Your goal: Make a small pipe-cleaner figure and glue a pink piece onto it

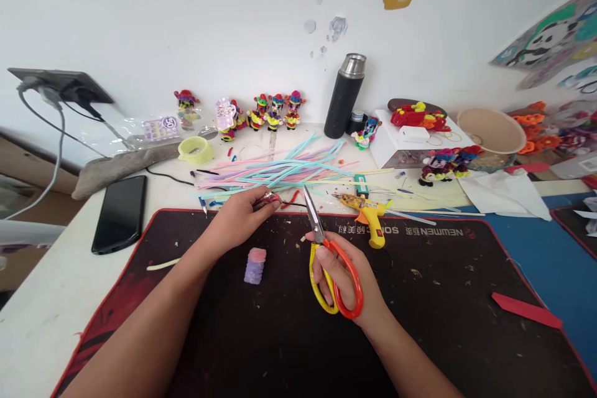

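My right hand grips a pair of scissors with one red and one yellow handle loop. Their blades are together and point away from me, toward the pipe cleaners. Thumb and fingers of my left hand close around a small pinkish, shiny thing that I cannot make out. Just beyond both hands lies a loose pile of pastel pipe cleaners in pink, blue and lilac. A ribbed pink-and-purple block rests on the dark mat between my forearms.
A yellow hot glue gun lies right of the scissors. Behind stand a black thermos and several fuzzy figurines. At left are a phone and a tape roll. A red strip lies at right.
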{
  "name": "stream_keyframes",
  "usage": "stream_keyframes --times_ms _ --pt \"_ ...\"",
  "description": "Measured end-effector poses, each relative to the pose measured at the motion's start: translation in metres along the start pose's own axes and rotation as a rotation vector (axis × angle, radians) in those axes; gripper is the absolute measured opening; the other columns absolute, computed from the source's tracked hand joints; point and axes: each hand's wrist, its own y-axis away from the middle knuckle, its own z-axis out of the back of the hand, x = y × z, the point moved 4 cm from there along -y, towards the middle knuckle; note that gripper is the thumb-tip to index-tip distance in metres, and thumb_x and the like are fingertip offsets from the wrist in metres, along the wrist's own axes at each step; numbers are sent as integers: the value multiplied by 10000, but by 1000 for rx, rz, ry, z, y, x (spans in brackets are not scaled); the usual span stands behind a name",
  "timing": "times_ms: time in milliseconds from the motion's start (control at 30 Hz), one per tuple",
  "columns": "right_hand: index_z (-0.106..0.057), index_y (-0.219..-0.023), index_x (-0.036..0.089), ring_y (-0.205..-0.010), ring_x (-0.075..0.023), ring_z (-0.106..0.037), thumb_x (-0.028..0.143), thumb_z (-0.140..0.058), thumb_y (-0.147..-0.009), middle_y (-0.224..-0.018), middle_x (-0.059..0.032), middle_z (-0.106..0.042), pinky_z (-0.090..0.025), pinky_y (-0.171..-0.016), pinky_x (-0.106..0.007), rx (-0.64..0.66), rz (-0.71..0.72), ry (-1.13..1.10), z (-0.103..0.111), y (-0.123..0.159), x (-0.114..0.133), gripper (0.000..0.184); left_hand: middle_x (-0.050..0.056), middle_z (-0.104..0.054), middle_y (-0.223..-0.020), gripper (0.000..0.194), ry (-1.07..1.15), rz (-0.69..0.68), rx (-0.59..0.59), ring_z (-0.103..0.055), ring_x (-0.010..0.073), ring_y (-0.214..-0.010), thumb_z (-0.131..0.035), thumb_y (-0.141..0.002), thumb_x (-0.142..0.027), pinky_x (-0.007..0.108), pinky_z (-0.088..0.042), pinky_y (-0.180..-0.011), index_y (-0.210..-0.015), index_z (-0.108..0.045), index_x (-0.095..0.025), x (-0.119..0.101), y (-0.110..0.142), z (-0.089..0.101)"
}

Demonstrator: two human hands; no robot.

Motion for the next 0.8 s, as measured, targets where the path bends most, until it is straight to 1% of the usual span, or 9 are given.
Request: stream_keyframes --times_ms 100,233,367,433,567,700,800 --pt "-642 -1229 149 -324 -65 -451 581 -704 -921 -618 41 -617 -315 -329 -181 -33 32 -4 2 -2 1 534 -25 -631 -749 353 12 -1 -8 -553 172 -722 -558 -968 -518 265 -389 -666 -847 -646 -198 -1 0 2" --pt "-660 -1215 148 -326 -60 -439 601 -703 -917 -622 46 -601 -285 -330 -182 -101 58 -23 4 -2 5 544 -7 -685 -815 358 29 -3 -24 -584 187 -771 -561 -966 -526 270 -398 -688 -882 -672 -196 -2 0 5" --pt "-676 -1181 153 -333 -48 -413 582 -698 -930 -616 54 -578 -267 -351 -180 -173 83 -63 4 0 8 498 2 -691 -809 370 28 -3 -37 -578 192 -762 -553 -965 -534 273 -391 -668 -873 -676 -197 0 0 8" --pt "-681 -1177 153 -337 -45 -413 577 -697 -934 -615 56 -571 -261 -358 -179 -180 93 -79 5 0 8 488 -1 -678 -793 352 31 -20 -32 -573 187 -748 -552 -966 -513 271 -391 -662 -862 -664 -196 -2 1 8" --pt "-686 -1189 151 -340 -43 -410 596 -680 -943 -632 48 -574 -235 -355 -180 -149 108 -140 8 -1 5 509 -10 -668 -768 251 -41 -94 45 -571 176 -712 -568 -961 -419 272 -375 -653 -874 -663 -204 -12 7 2" --pt "-701 -1176 148 -331 -36 -383 627 -672 -935 -634 47 -568 -218 -357 -182 -131 104 -220 12 0 3 537 2 -679 -763 155 -183 -201 155 -592 175 -691 -593 -939 -301 276 -361 -642 -833 -659 -209 -29 15 -14" --pt "-704 -1170 145 -327 -36 -375 642 -663 -936 -633 46 -566 -214 -357 -183 -107 94 -264 12 3 1 551 11 -694 -771 116 -294 -236 222 -610 188 -689 -606 -936 -264 285 -359 -634 -843 -657 -216 -37 18 -27"
